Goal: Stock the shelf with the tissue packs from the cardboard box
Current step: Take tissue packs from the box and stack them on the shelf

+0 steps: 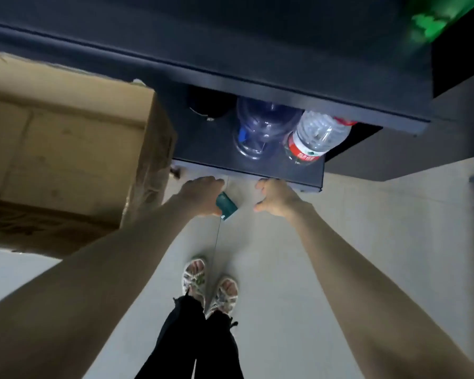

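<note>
One at a time, apparently: gripping a teal tissue pack (pixel 226 206) in the left hand (pixel 200 195) just in front of the bottom shelf (pixel 203 149), likely lining it up for that shelf's bare front-left part. Hovering the right hand (pixel 277 199) empty beside the pack, fingers loosely spread, probably to steady it. Standing with the cardboard box (pixel 66 146) open just left of that shelf. Reading nothing on the pack; finding the red-and-green label on the shelf's water bottle (pixel 315 138) too blurred.
</note>
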`<state>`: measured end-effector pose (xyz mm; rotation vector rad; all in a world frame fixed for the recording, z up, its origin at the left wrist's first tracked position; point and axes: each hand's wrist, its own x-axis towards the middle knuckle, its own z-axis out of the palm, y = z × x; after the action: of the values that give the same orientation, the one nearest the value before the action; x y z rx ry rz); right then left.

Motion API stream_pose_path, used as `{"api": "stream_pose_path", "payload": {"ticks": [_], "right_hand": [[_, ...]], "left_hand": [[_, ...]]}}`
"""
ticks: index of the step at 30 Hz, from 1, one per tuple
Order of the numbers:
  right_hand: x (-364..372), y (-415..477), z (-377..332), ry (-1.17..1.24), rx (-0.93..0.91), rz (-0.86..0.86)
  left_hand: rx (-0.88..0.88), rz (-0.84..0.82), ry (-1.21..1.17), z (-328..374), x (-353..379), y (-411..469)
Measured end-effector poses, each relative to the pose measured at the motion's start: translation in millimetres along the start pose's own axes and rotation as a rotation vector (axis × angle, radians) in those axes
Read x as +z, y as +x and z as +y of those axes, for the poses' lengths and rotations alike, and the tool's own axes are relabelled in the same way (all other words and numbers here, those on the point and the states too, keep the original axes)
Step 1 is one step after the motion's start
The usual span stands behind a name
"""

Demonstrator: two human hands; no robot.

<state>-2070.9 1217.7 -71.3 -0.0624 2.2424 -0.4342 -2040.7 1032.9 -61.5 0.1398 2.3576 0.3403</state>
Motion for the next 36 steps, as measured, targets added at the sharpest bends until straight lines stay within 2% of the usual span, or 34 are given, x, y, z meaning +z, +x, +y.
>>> {"api": "stream_pose_path", "payload": {"ticks": [7, 11, 15, 21, 25, 29, 31, 33, 36], "right_hand": [[140, 134, 63, 0.089, 0.053, 0.005], [211, 209, 98, 0.115, 0.046, 0.012], [270, 286, 129, 0.144, 0.028, 0.067], [326, 370, 158, 0.183, -0.002, 0.138], [345, 396, 166, 0.228, -0.022, 0.14], [343, 392, 163, 0.324, 0.004, 0.14], [335, 373, 160, 0.404, 0.029, 0.159], [320, 338, 152, 0.511, 0.051, 0.152], [281, 263, 132, 0.739, 0.077, 0.121]], "left_hand": [[-0.171, 0.018, -0.184, -63, 173, 115], [-0.209, 0.035, -0.259, -98, 259, 184], [-0.217, 0.076, -0.332, -128, 325, 254], [-0.189, 0.244, -0.554, -154, 391, 322], [-0.186, 0.34, -0.695, -158, 416, 334], [-0.217, 0.312, -0.913, -154, 409, 329], [-0.285, 0.275, -1.067, -147, 393, 314], [-0.309, 0.231, -1.119, -133, 373, 286], [-0.247, 0.213, -1.148, -97, 329, 226]]}}
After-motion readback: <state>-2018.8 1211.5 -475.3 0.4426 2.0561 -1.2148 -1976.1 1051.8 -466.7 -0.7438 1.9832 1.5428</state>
